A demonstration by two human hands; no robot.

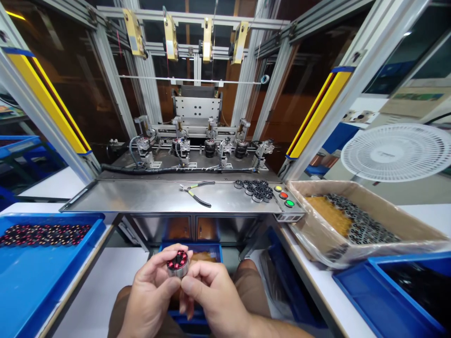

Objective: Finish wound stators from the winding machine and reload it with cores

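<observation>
Part in hand: a small wound stator [178, 263] with red coils in a metal ring, held low and near, over the lap, in front of the bench.
Left hand: the left hand [150, 293] cups the ring from the left, fingers closed around it.
Right hand: the right hand [211, 295] pinches its right side, thumb on the rim.
Done, it seems: a blue tray [21, 281] at near left carries rows of red-coiled stators [42, 234].
Left, it seems: a cardboard box [405, 220] at right holds many dark unwound cores [359, 220]; a small cluster of cores [255, 189] sits on the steel table [141, 197].
Machine: winding stations [207, 145] at the far side carry parts.
Tools: pliers [195, 191] lie mid-table, beside coloured buttons [283, 195].
</observation>
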